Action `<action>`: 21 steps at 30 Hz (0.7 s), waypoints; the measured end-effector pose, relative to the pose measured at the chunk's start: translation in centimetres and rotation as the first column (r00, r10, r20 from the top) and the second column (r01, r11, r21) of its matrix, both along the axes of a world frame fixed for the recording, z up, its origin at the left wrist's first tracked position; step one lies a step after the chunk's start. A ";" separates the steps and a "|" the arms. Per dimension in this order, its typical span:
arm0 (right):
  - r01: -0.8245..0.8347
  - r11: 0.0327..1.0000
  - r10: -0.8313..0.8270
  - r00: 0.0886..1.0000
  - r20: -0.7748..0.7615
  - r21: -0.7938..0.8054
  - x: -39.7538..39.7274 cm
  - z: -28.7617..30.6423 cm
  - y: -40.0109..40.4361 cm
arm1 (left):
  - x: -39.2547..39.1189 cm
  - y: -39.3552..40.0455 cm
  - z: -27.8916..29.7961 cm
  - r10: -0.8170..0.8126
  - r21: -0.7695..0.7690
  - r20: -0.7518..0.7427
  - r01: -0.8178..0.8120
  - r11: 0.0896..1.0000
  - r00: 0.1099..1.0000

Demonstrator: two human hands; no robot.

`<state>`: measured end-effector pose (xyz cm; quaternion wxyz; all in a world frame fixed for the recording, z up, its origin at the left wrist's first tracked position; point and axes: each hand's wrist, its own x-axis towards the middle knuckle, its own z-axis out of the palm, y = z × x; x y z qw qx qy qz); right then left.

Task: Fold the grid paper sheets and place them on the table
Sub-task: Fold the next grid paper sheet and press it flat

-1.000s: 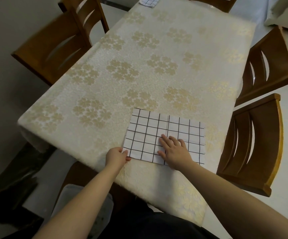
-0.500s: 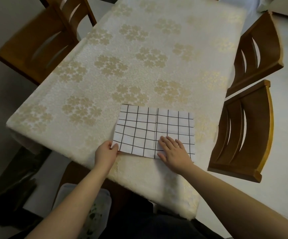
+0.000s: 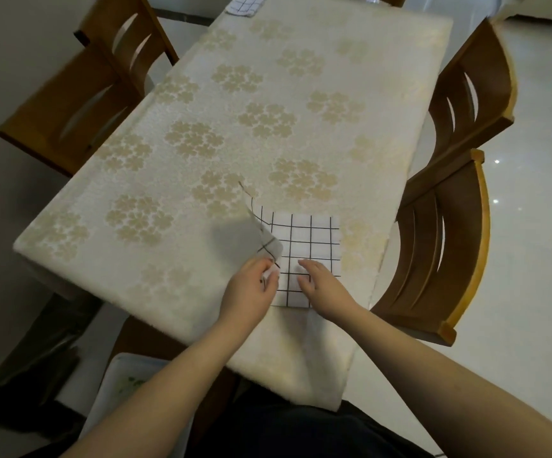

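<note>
1. Grid paper sheet lies on the near right part of the table, close to the near edge. Its left half is lifted and curling over toward the right half; its plain underside faces the camera and is motion-blurred.
2. Left hand is pinched shut on the sheet's lifted left corner, thumb against fingers. Right hand is flat, fingers spread, pressing the right half down on the tablecloth.
3. Risk, judged: the lifted half is bowed and skewed, so if it lands without its edges meeting those of the right half, the crease will run crooked across the grid lines.
4. Risk, judged: the right hand sits where the flap will land. If it lifts early, the sheet may slide on the smooth cloth; if late, the flap will buckle over the fingers.
5. Against 0.5 s ago: the sheet then lay fully flat with the left hand only at its near left corner. That half is now off the table.
6. A second checked item sits at the table's far end; 3 wooden chairs stand around the table.
</note>
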<state>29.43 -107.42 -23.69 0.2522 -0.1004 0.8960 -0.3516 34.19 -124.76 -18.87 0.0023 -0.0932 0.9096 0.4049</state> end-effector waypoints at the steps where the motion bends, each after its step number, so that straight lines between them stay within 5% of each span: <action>1: 0.077 0.995 -0.074 0.996 0.047 -0.064 -0.1 0.5 0.8 | -0.2 1.2 -0.4 -0.028 -0.013 0.001 0.028 1.000 1.000; 4: 0.317 0.930 -0.281 0.939 0.196 -0.187 -0.1 1.0 2.9 | -0.7 4.7 -1.3 -0.112 -0.081 0.039 0.115 0.990 0.993; 7: 0.592 0.770 -0.459 0.774 0.437 -0.239 -0.2 0.0 4.6 | -1.5 7.3 -2.2 -0.145 -0.125 0.110 0.158 0.980 0.983; 12: 0.716 0.660 -0.498 0.643 0.582 -0.227 0.0 -0.6 6.5 | -2.3 8.9 -3.9 -0.200 -0.094 0.228 0.226 0.970 0.953; 17: 0.631 0.740 -0.466 0.729 0.501 -0.231 0.2 -0.5 7.2 | -2.5 5.7 -5.5 -0.230 -0.056 0.245 0.250 0.966 0.942; 21: 0.481 0.862 -0.425 0.857 0.290 -0.159 -0.1 -0.7 6.7 | -3.2 2.2 -7.2 -0.252 -0.377 0.254 0.335 0.863 0.934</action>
